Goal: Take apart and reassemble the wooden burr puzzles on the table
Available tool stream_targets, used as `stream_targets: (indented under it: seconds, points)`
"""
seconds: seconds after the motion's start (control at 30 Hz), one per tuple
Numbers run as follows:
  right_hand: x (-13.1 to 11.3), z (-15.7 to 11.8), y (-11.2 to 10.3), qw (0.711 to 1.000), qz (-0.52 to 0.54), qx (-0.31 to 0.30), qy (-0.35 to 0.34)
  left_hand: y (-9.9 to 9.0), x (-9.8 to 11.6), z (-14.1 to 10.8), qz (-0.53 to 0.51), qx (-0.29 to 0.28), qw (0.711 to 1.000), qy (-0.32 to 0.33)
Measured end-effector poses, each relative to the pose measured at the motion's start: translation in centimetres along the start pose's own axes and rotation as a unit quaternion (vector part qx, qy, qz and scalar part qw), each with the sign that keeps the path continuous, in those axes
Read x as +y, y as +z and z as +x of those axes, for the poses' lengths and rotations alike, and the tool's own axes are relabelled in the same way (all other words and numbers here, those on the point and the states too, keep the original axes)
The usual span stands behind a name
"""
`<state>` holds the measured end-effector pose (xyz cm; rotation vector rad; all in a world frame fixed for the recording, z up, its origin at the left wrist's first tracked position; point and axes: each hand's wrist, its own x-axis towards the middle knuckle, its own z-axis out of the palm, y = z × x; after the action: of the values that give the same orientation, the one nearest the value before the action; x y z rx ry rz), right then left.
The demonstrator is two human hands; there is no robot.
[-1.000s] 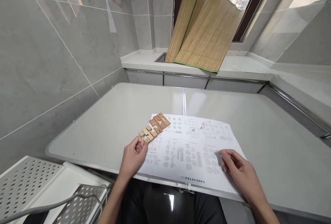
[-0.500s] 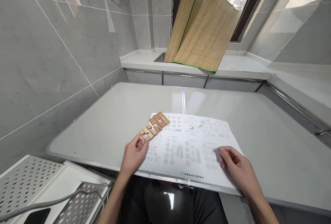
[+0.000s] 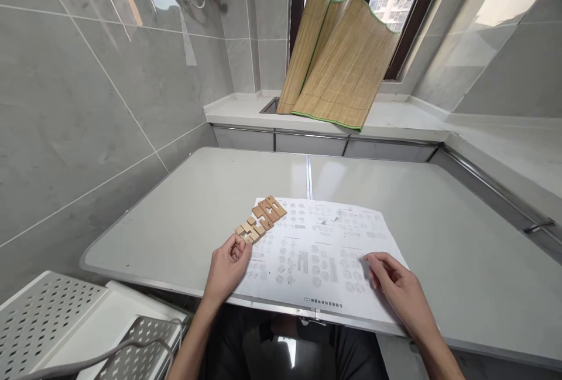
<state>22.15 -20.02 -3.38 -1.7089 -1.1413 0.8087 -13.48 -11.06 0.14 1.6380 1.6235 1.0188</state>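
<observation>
Several flat wooden puzzle pieces (image 3: 263, 220) with cut-out notches lie in a slanting row, pale ones nearer me and browner ones farther off. They overlap the left edge of a printed white sheet (image 3: 302, 286). My left hand (image 3: 228, 266) rests at the near end of the row, its fingers curled in and its thumb side against the lowest pale piece. No piece shows inside those fingers. Over the right part of the sheet is my right hand (image 3: 393, 280), thumb and fingers drawn together; whether anything small is between the tips is hidden.
The grey-white table (image 3: 153, 222) has a seam down its middle. Behind it, a bamboo mat (image 3: 338, 69) leans on the white ledge (image 3: 241, 112) below a window. A white perforated rack (image 3: 57, 310) with a grey cable (image 3: 118, 346) stands at the lower left.
The view has tilted slightly, so the scene sits a little lower. My right hand has shifted slightly left over the sheet. The left hand and the wooden pieces keep their places.
</observation>
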Motion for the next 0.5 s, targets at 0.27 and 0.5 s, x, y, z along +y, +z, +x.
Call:
stream_targets:
  seconds: [0.27,0.5]
  points:
    - [0.28,0.06,-0.04,1.000,-0.009,-0.005,0.003,-0.05,-0.10,0.01,0.005,-0.003,1.000,0.004]
    - [-0.32,-0.44,0.42,1.000,-0.026,0.016,-0.006,-0.09,-0.34,-0.10,0.043,-0.002,0.999,0.026]
